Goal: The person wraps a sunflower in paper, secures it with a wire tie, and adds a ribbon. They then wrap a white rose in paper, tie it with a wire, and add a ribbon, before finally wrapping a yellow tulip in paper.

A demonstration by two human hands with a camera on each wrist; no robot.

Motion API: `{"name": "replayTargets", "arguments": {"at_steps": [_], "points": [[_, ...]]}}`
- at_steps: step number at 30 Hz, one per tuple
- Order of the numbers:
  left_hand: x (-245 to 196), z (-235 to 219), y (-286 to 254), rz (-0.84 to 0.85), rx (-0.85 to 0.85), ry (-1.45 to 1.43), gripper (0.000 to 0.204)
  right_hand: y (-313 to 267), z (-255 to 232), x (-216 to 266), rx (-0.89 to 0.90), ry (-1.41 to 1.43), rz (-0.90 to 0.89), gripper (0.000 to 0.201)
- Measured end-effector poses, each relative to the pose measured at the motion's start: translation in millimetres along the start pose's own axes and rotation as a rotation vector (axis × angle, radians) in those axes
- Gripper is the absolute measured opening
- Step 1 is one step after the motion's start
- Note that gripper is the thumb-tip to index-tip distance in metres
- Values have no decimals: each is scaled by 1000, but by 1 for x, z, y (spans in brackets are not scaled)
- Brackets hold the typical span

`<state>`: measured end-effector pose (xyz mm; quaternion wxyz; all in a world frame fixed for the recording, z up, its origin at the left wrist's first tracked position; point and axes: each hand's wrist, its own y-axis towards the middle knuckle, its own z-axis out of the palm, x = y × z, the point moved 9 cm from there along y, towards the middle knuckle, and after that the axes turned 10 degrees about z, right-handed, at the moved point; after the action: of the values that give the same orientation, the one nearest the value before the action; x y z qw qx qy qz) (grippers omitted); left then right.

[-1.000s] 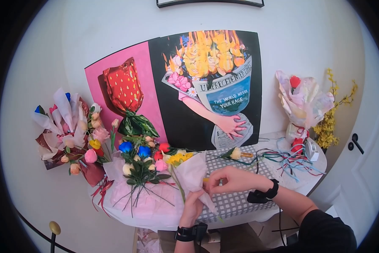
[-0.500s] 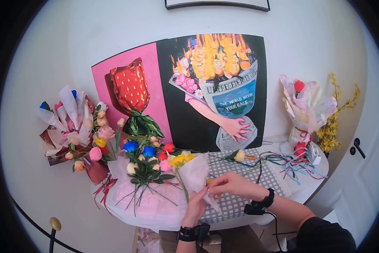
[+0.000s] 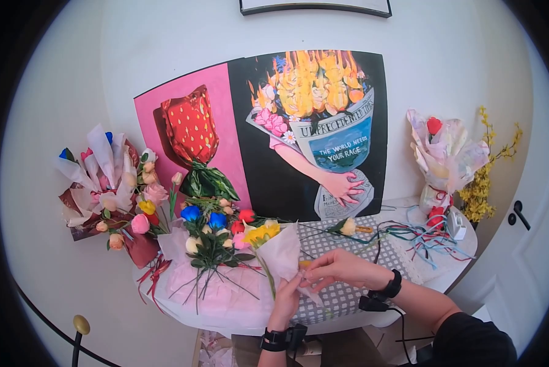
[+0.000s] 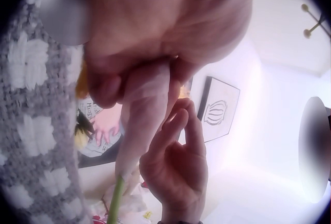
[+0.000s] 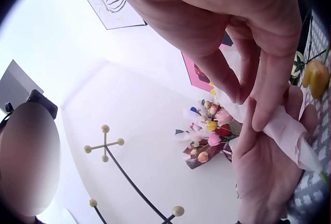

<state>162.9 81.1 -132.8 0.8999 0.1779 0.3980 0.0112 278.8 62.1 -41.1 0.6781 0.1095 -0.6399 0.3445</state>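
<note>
My left hand (image 3: 286,298) grips the gathered lower part of a white paper wrap (image 3: 280,254), its fingers curled round the twisted paper. Yellow flowers (image 3: 262,233) show at the wrap's open top. A green stem (image 4: 118,198) comes out of its narrow end. My right hand (image 3: 342,270) meets the left one at the paper, its thumb and fingertips pinching the edge right by the left thumb, as the right wrist view shows. Beside the hands a yellow tulip (image 5: 315,78) lies on the grey-and-white patterned cloth (image 3: 372,278).
Blue, red and pink flowers with dark stems (image 3: 210,244) lie left of the hands on pink tissue (image 3: 195,287). Wrapped bouquets (image 3: 103,183) stand at the far left, another bouquet (image 3: 445,156) at the right. Tangled ribbons (image 3: 424,235) and a cream rose (image 3: 348,226) lie behind the right hand.
My right hand has come down and closer to the left hand, its fingers now at the paper's edge. The left hand keeps its grip. The head view has shifted slightly.
</note>
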Motion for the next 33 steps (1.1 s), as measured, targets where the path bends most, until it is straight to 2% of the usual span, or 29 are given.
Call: {"name": "replayTargets", "arguments": {"at_steps": [9,14,17,23,27,33], "points": [[-2,-1,1,37,5,43,31,0,-3,-4,-11,55,23,30],[-9,5,-1,37,-4,-11,36,-5,3,-2,91,188,48,34],[-11,9,-1,15,79,-152,39,-10,5,3,96,181,65,35],[-16,13,-1,48,67,-119,45,-15,8,0,130,144,46,37],[-17,8,1,112,20,-50,41,-19,21,-1,147,128,64,34],[-10,0,3,110,11,-42,36,-20,29,-1,56,41,-1,32]]}}
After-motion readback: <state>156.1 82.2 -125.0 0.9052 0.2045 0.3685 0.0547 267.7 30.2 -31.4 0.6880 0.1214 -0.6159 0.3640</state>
